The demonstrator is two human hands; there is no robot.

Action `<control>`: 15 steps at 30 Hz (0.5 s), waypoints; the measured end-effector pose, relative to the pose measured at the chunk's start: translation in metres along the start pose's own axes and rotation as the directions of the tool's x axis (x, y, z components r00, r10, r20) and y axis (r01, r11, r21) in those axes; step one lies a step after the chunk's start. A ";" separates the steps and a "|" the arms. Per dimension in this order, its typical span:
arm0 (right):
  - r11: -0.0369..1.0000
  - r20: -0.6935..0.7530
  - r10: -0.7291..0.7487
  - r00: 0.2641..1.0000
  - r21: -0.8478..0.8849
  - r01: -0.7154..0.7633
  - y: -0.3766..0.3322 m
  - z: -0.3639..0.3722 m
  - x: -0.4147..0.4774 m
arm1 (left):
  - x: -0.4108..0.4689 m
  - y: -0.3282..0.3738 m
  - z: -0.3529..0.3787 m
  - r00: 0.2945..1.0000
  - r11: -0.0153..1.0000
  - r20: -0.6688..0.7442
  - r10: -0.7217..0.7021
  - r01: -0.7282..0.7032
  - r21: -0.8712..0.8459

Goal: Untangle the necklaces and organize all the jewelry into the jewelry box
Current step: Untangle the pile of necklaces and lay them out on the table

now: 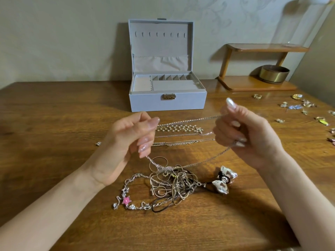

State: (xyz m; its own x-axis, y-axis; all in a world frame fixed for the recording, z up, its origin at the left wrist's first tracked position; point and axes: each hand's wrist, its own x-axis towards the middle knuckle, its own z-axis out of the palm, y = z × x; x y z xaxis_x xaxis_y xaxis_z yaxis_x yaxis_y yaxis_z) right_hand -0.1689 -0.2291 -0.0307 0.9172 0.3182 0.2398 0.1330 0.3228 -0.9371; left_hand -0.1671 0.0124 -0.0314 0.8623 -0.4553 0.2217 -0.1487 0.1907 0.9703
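Observation:
A tangled heap of necklaces [174, 185] lies on the wooden table [54, 115] in front of me. My left hand [130, 140] pinches one end of a thin silver chain [190, 121] and my right hand [243, 134] grips the same chain; it hangs from both hands down into the heap. Three straightened necklaces [179, 135] lie in rows behind my hands. A necklace with a pink star [126, 200] sits at the heap's left, a silver bow pendant [223, 180] at its right. The grey jewelry box [167, 102] stands open at the back.
Several small earrings and brooches [297, 105] are scattered at the table's right side. A wooden two-level shelf [253, 84] with a brass round tin [273, 74] stands at the back right. One tiny earring [98, 143] lies left of my left hand.

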 end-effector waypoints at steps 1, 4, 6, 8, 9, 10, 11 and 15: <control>0.999 -0.004 -0.019 1.000 0.041 0.020 -0.001 -0.002 0.000 | 0.000 0.000 0.000 1.000 1.000 -0.012 0.005 -0.005 0.009; 0.982 -0.081 -0.079 0.994 0.163 0.091 -0.002 -0.008 0.001 | 0.000 -0.002 -0.001 0.994 0.994 -0.100 0.038 -0.028 0.105; 0.973 -0.164 -0.106 0.981 0.186 0.136 -0.004 -0.010 0.001 | 0.001 -0.002 -0.004 0.981 0.983 -0.184 0.054 -0.020 0.185; 0.964 -0.244 -0.123 0.962 0.200 0.174 -0.005 -0.010 0.001 | 0.002 -0.002 -0.007 0.965 0.976 -0.255 0.064 -0.007 0.220; 0.958 -0.295 -0.129 0.947 0.209 0.195 -0.006 -0.010 0.001 | 0.002 -0.002 -0.007 0.958 0.977 -0.278 0.063 -0.002 0.214; 0.951 -0.352 -0.134 0.926 0.218 0.221 -0.006 -0.010 0.001 | 0.003 -0.002 -0.006 0.954 0.980 -0.293 0.059 0.002 0.201; 0.943 -0.405 -0.145 0.903 0.220 0.250 -0.006 -0.009 0.001 | 0.002 -0.002 -0.005 0.951 0.982 -0.306 0.051 0.009 0.190; 0.924 -0.417 -0.210 0.884 0.212 0.319 -0.005 -0.009 0.001 | 0.001 -0.005 -0.001 0.956 0.968 -0.293 -0.034 0.105 0.229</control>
State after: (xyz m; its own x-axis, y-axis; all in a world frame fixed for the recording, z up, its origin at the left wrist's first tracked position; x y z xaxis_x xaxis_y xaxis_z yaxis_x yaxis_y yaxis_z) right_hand -0.1656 -0.2388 -0.0278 0.9399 -0.1583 0.3026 0.3359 0.5883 -0.7355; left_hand -0.1644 0.0119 -0.0362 0.9708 -0.1871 0.1504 -0.1646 -0.0623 0.9844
